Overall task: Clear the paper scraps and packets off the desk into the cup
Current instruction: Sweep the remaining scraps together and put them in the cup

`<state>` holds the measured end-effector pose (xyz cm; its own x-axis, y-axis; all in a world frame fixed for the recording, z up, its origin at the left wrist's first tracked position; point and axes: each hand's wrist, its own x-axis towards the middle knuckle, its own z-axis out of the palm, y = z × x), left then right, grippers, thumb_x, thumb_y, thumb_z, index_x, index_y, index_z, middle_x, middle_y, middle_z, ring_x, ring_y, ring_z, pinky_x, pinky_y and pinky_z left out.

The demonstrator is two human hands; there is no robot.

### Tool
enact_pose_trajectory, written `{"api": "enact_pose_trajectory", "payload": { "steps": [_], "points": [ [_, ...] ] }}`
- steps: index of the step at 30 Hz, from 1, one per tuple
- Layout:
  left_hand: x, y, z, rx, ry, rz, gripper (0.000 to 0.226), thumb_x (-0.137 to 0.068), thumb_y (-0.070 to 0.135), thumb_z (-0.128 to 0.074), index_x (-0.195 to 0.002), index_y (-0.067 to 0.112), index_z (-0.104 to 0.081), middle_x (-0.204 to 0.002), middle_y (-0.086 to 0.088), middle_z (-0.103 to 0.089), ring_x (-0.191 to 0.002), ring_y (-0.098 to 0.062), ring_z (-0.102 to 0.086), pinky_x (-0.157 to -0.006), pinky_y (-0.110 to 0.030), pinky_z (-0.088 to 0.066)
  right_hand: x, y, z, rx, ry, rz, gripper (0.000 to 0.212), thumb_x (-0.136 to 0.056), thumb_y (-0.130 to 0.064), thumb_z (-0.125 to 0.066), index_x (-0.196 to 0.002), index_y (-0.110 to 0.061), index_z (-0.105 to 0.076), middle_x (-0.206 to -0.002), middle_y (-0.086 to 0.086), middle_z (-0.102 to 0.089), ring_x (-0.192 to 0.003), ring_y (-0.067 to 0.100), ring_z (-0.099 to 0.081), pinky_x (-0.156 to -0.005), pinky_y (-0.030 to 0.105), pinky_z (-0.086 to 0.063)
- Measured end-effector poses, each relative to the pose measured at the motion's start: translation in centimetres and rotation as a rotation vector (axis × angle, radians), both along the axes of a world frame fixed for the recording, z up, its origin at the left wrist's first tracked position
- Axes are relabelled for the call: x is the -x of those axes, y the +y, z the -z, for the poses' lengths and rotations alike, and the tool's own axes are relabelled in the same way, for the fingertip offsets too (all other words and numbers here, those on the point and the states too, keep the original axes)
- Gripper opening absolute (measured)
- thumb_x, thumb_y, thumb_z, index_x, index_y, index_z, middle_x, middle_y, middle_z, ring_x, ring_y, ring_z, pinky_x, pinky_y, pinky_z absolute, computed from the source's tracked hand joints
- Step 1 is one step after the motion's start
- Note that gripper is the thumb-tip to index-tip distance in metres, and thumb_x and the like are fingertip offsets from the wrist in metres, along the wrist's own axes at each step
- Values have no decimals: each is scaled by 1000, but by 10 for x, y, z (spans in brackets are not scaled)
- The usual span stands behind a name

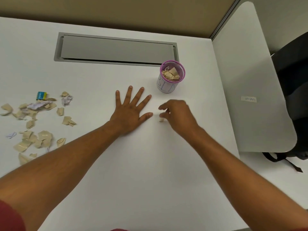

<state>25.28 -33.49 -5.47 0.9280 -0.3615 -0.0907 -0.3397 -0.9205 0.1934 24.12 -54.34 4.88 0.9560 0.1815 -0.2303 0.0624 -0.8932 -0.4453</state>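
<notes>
A purple mesh cup (171, 77) stands on the white desk (150, 164), partly filled with tan paper scraps. My left hand (131, 110) lies flat on the desk with its fingers spread, just left of and in front of the cup. My right hand (178, 114) hovers beside it, fingers curled, pinching a small tan scrap (161, 119) at the desk surface. Several tan and white paper scraps (33, 127) lie scattered at the left. A small blue-green packet (41, 95) lies at the back of that pile.
A grey cable hatch (116, 49) is set into the desk behind the hands. A white divider panel (250, 80) rises on the right, with a black bag (293, 90) behind it. A tan partition wall closes the back.
</notes>
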Motion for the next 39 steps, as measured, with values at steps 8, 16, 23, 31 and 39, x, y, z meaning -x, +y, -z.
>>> {"api": "enact_pose_trajectory", "payload": {
  "steps": [8, 16, 23, 31, 39],
  "points": [
    [0, 1, -3, -3, 5, 10, 77, -97, 78, -6, -165, 41, 4, -177, 2, 9, -162, -37, 10, -121, -71, 8, 21, 5, 37, -9, -108, -45, 16, -94, -8, -64, -97, -11, -79, -102, 7, -75, -97, 27, -69, -86, 42, -56],
    [3, 0, 0, 15, -8, -1, 74, -100, 77, -7, -165, 43, 3, -176, 5, 9, -162, -36, 10, -122, -72, 6, -39, 7, -31, -188, -547, 104, 16, -82, -6, -73, -96, -10, -79, -97, 6, -77, -83, 25, -73, -80, 40, -62],
    [2, 1, -1, 13, -1, -1, 73, -101, 77, -9, -164, 44, 6, -176, 5, 10, -162, -36, 12, -122, -72, 6, -102, 7, -47, 40, -227, 119, 29, -92, -25, -76, -120, -17, -76, -128, 5, -70, -115, 23, -66, -94, 30, -57],
    [2, 1, -1, 10, -15, -1, 73, -101, 77, -8, -164, 43, 6, -176, 4, 10, -162, -36, 11, -122, -71, 8, -127, 16, -36, 265, -56, 43, 36, -93, -21, -74, -128, -13, -71, -133, 12, -67, -120, 32, -64, -96, 34, -53],
    [1, 2, -4, 0, 51, 12, 74, -100, 77, -10, -164, 44, 6, -176, 5, 14, -161, -35, 17, -122, -71, 11, -108, 10, -61, 126, -168, 82, 27, -94, -19, -74, -120, -14, -76, -130, 10, -70, -119, 26, -64, -87, 27, -49]
  ]
}}
